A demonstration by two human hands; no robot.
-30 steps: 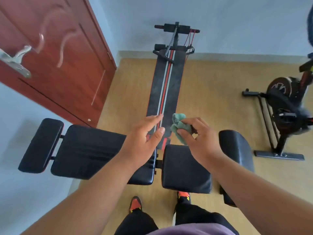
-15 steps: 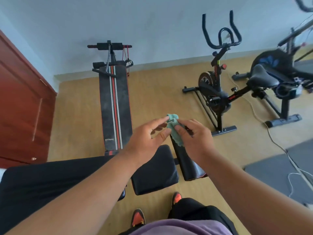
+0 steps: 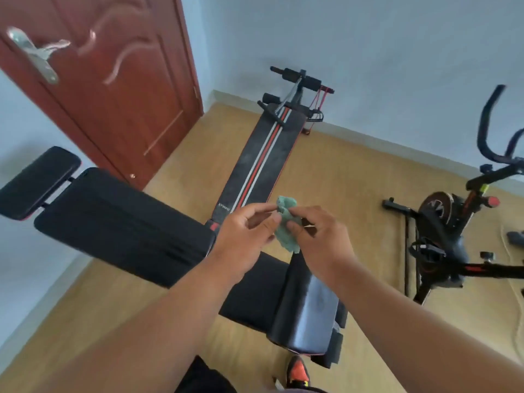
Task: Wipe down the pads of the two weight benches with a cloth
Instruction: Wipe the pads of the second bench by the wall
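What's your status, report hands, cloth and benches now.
Left hand and right hand both pinching the crumpled green cloth in mid-air. Black padded bench and striped black sit-up bench untouched. Nothing in the way.

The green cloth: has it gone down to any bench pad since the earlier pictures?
No. The green cloth remains pinched between both hands, in the air in front of the black bench pad, not touching it.

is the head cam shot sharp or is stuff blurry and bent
Head view: soft throughout, with motion smear on the exercise bike at the right edge; the wide lens tilts and bows the door and walls; even daylight, a dull sheen on the near black bench pad; the green cloth between both hands reads clearly.
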